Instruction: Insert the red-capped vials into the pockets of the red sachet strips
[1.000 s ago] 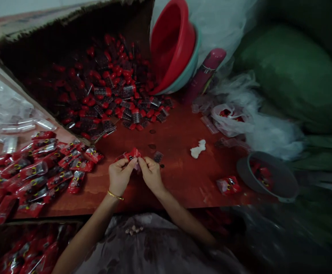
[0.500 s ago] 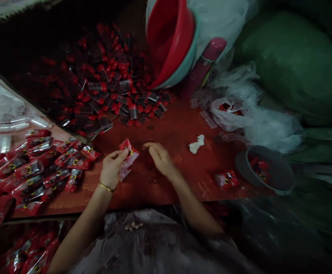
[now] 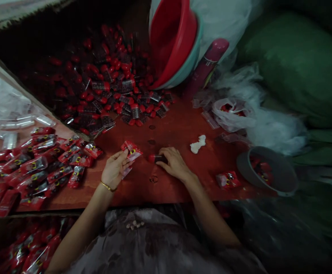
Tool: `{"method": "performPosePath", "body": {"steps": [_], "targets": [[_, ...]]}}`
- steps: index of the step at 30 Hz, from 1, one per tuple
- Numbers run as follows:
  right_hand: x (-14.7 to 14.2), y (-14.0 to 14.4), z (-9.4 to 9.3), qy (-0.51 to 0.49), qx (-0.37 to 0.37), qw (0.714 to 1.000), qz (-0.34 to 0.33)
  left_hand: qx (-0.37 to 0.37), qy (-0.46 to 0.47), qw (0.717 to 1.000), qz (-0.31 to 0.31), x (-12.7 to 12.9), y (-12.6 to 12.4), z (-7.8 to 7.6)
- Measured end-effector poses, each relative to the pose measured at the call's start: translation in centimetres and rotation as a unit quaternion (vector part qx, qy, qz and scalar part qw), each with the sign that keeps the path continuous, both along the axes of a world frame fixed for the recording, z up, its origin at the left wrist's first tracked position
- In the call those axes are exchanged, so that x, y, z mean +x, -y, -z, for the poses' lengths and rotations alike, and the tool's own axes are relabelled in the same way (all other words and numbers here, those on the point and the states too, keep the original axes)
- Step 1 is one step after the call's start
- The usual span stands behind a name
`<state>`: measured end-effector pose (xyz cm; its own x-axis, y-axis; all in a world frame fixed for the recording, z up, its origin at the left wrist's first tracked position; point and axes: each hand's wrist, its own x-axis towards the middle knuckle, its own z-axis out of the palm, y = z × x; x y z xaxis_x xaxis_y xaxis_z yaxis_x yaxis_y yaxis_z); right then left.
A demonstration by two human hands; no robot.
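My left hand [image 3: 114,170] holds a small clear packet with a red printed header [image 3: 130,149] up above the red wooden table [image 3: 177,129]. My right hand [image 3: 174,161] lies on the table to its right, with its fingers closed on a small red-capped vial [image 3: 156,158]. A big heap of the same red-capped vials [image 3: 109,87] spills from a cardboard box at the back. Finished red packets [image 3: 40,163] are piled at the left.
A red basin nested in a teal one [image 3: 174,42] leans at the back, beside a magenta bottle [image 3: 206,66]. A grey bowl [image 3: 268,177] with packets sits at the right, a single packet [image 3: 227,179] near it. Clear plastic bags [image 3: 240,114] and a white scrap [image 3: 198,144] lie nearby.
The hands came apart: my left hand kept the packet, and my right hand reached out to the right and closed on a vial lying on the table.
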<state>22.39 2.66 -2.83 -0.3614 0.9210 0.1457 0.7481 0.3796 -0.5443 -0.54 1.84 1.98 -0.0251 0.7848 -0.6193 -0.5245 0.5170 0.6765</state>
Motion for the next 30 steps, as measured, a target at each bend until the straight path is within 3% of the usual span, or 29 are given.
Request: {"method": "performPosePath", "body": {"steps": [4,9,13,22,30], "targets": [[-1.3,2.9,-0.6,-0.181,-0.082,0.978,0.065,0.009,-0.018,1.0,-0.005,0.5,0.3,0.2],[-3.3,5.6,-2.3,-0.395,-0.205,0.892,0.078,0.077,-0.053,0.995,-0.015,1.7,0.8,0.9],[-4.3,5.6,-2.4,-0.402,-0.216,0.883,0.104,0.129,-0.039,0.991,-0.004,2.2,1.2,1.1],[-4.8,5.8,-2.3,-0.399,-0.193,0.888,0.123,0.083,0.003,0.997,-0.003,2.0,1.3,1.0],[-5.0,6.0,-2.7,-0.416,-0.209,0.875,0.13,0.126,-0.001,0.992,0.008,2.1,1.4,1.1]]}}
